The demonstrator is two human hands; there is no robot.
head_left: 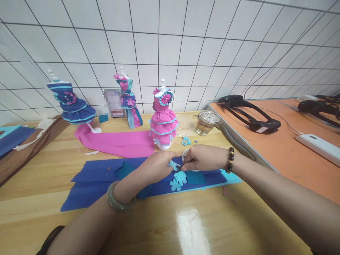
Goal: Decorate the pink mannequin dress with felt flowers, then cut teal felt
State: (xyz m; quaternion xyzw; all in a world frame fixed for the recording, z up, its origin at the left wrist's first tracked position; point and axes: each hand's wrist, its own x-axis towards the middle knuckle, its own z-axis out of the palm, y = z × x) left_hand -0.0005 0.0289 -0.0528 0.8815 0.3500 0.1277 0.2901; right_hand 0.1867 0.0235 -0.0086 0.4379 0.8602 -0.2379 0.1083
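My left hand (158, 165) is closed in a pinch on a light blue paper piece (173, 164), partly hidden by the fingers. My right hand (201, 158) grips what look like small scissors (178, 169); their narrow tips meet the paper, and the handles are mostly covered. Just below them, cut-out light blue paper flowers (175, 184) lie partly overlapping on dark blue crepe paper (162, 187). A white tape roll (183, 154) shows in part behind my right hand. A teal paper square (195, 177) lies under that hand.
Behind my hands stands a mini dress form in a pink tiered dress (164, 124). Two more dressed forms, one blue (75, 106) and one multicoloured (130, 101), stand left. Pink crepe paper (124, 141), a lidded cup (207, 122) and a black headset (251, 113) are nearby.
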